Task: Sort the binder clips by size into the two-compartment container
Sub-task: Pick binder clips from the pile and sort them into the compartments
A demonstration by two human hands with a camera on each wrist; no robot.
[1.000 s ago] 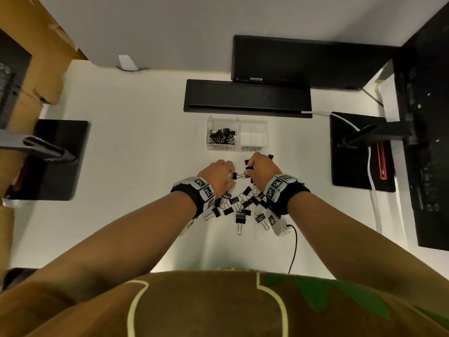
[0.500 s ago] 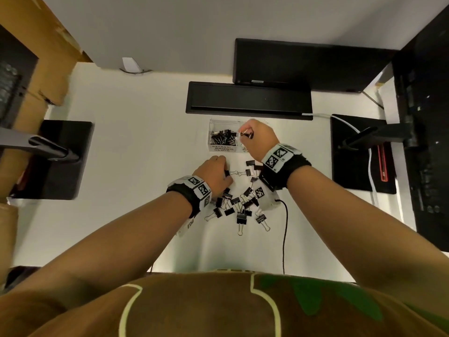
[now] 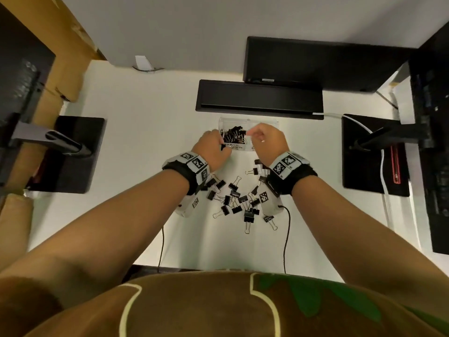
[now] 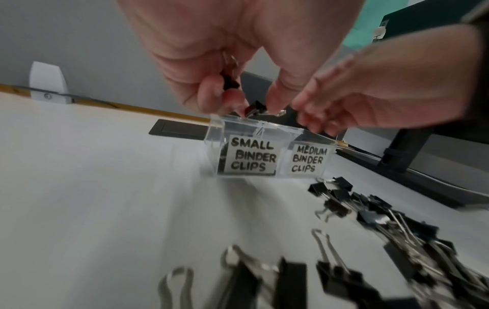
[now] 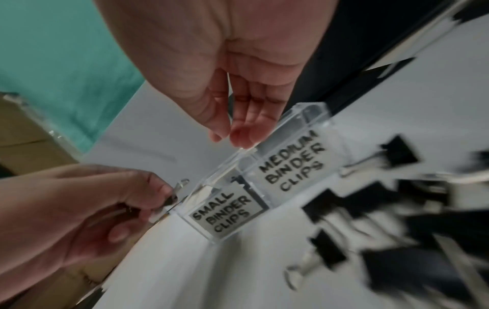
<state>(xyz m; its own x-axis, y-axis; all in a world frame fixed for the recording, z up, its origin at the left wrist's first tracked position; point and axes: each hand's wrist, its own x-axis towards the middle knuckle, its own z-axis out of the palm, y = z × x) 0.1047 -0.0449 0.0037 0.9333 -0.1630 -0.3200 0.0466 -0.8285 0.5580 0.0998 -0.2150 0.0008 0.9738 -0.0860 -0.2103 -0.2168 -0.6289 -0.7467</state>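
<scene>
The left hand (image 4: pixel 211 62) pinches small binder clips (image 4: pixel 230 80), half hidden by fingers, over the container (image 4: pixel 214 133). The right hand (image 5: pixel 232 83) hangs relaxed, grip apart; the loose clips (image 5: pixel 397 219) are blurred.

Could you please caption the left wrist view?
Left hand holds small binder clips above the labelled container.

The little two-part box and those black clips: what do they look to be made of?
The container looks like clear hard plastic, probably acrylic: you see clips through its glossy walls, and its paper labels are hand-lettered. The binder clips look like black-coated sheet metal with bare silvery wire handles that glint. The left hand holds one; its coating cannot be judged closer.
</scene>
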